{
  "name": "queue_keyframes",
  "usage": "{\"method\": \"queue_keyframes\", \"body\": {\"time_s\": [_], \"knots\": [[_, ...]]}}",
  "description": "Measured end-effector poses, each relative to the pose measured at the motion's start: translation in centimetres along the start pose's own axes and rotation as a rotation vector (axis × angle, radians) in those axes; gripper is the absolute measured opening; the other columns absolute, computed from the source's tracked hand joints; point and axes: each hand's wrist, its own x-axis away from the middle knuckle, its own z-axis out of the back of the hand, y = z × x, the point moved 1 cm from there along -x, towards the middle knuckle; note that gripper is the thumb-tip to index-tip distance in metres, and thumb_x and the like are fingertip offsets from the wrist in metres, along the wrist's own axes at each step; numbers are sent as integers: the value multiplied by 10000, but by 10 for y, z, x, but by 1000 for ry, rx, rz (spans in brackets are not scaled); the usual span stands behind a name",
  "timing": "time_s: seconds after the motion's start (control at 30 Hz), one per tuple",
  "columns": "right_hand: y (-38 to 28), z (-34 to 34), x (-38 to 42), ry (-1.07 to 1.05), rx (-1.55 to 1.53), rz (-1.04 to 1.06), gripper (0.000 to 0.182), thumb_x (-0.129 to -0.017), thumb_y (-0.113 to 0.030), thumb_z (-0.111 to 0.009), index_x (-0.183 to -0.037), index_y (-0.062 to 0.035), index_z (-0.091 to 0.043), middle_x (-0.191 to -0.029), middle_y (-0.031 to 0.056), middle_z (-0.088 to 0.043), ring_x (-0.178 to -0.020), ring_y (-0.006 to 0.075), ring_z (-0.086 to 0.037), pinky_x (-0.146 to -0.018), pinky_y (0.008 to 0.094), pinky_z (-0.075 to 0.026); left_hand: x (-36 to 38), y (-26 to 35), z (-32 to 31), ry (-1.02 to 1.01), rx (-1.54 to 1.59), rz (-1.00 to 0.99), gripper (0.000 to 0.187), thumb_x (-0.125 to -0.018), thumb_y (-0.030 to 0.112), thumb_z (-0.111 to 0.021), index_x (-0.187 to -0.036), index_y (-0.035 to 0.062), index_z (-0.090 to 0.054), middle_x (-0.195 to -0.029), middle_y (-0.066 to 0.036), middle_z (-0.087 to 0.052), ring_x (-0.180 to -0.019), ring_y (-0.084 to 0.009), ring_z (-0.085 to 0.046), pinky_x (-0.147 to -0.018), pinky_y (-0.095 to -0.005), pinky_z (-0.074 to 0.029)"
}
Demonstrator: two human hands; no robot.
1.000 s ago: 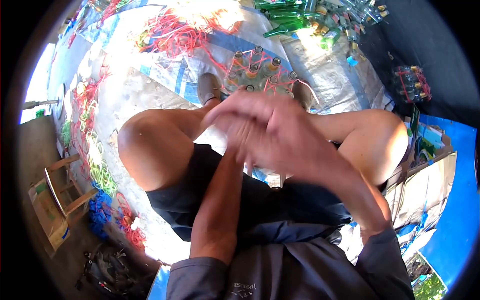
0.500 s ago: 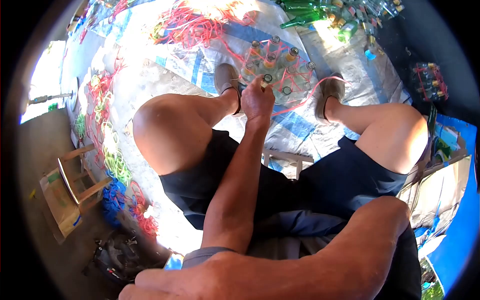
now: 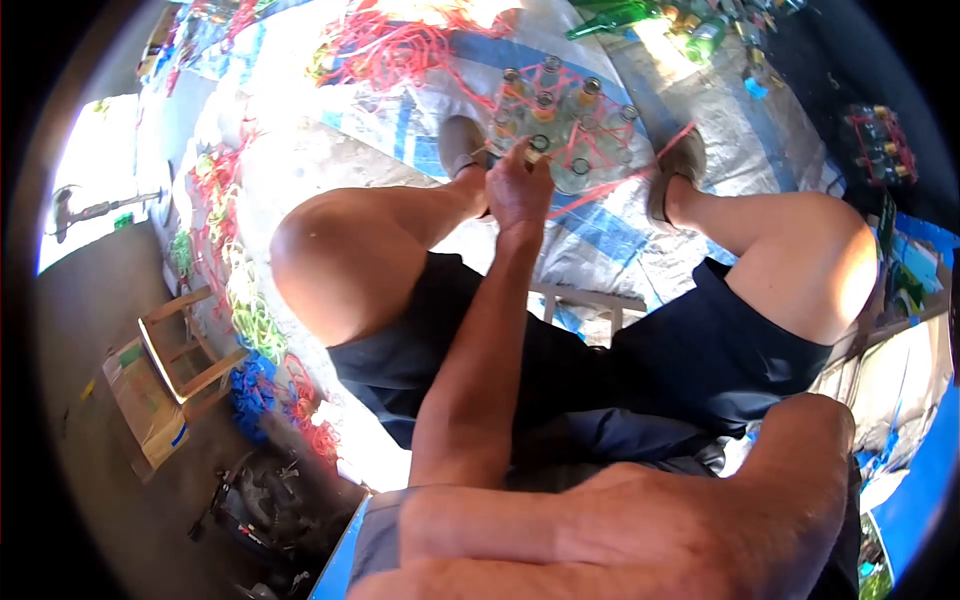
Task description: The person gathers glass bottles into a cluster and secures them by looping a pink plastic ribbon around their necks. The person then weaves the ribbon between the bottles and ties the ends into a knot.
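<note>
My left hand (image 3: 517, 188) is closed at the near side of a group of clear glass bottles (image 3: 588, 125), its fingers round the neck of one bottle. The bottles stand upright and close together, with red plastic strapping (image 3: 600, 188) wound among their necks. One strand runs off to the right, over my right shoe. My right hand (image 3: 640, 525) is large and close to the camera at the bottom, its arm bent across my body. Its fingers are blurred and partly cut off, so what they hold, if anything, is hidden.
A tangled red strap heap (image 3: 395, 50) lies beyond the bottles. Green bottles (image 3: 615, 18) are at the top right, and a strapped bottle bundle (image 3: 880, 145) is at the far right. Coloured strapping (image 3: 250, 310) and a wooden frame (image 3: 190, 345) lie on the left. My knees flank the work.
My right hand has moved rightward across the bottom, away from the lower left. The strand at the right now lies straighter. My left hand stays at the bottle. The view has shifted slightly.
</note>
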Motion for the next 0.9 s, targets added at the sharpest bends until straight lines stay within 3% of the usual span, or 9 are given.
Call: {"method": "queue_keyframes", "body": {"time_s": [0.5, 0.9], "knots": [[1, 7, -3, 45, -112, -44, 303, -804, -18, -800, -1070, -13, -656, -923, 103, -646, -829, 248, -676, -687, 359, -542, 0, 5, 4, -34, 27, 64, 393, -833, 177, -730, -1210, 68, -753, -789, -179, -747, -745, -338, -744, -727, -434, -580], [3, 4, -4, 63, -25, -66, 374, -749, 35, -833, -1065, -11, -639, -948, 111, -631, -848, 276, -675, -693, 372, -539, 1, 6, 5, -10, 44, 47, 394, -834, 185, -732, -1211, 70, -753, -797, -180, -750, -762, -339, -748, -740, -426, -583]]}}
